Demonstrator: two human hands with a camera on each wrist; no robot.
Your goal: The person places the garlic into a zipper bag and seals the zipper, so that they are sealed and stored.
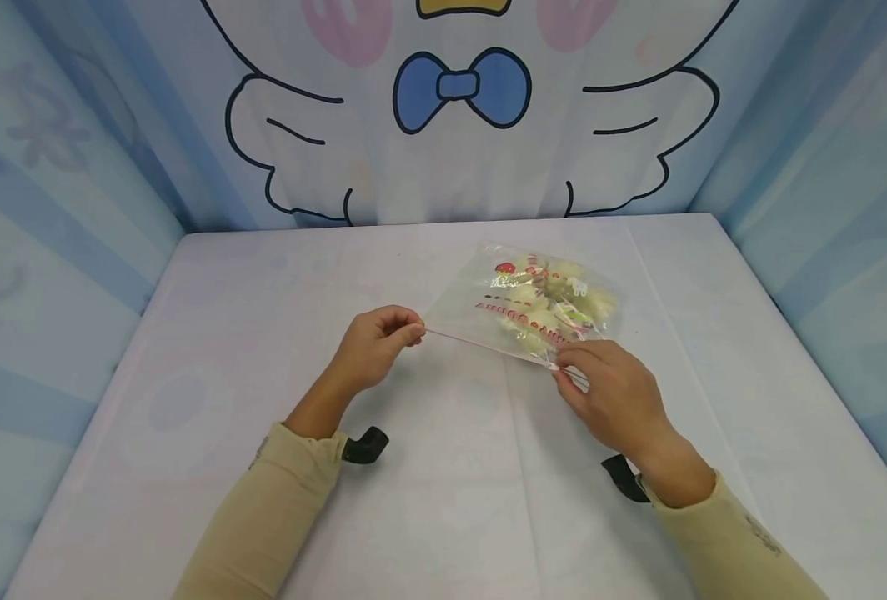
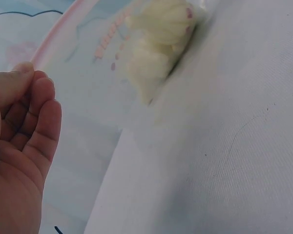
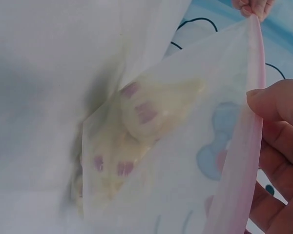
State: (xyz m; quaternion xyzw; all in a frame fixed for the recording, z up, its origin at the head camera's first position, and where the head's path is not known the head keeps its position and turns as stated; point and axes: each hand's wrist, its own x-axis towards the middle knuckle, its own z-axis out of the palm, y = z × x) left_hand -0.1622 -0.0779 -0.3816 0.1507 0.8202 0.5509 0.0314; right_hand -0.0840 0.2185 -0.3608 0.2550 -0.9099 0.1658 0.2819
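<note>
A clear zip bag (image 1: 454,304) with red print holds several pale yellow pieces (image 1: 537,312), which bear purple marks in the right wrist view. Its pink-edged zip strip (image 3: 256,53) faces the person and runs between both hands. At one end of that strip, my left hand (image 1: 379,342) pinches the corner between thumb and forefinger. My right hand (image 1: 612,396) pinches the strip farther along, near its other end, where a small white piece (image 1: 553,367) shows at the fingertips. The bag's filled part lies at the far side, low against the table.
A white cloth covers the table (image 1: 263,275). Blue and white curtains hang around it, the back one (image 1: 458,167) printed with a cartoon figure and a blue bow tie. Black straps (image 1: 366,446) stick out from both beige cuffs.
</note>
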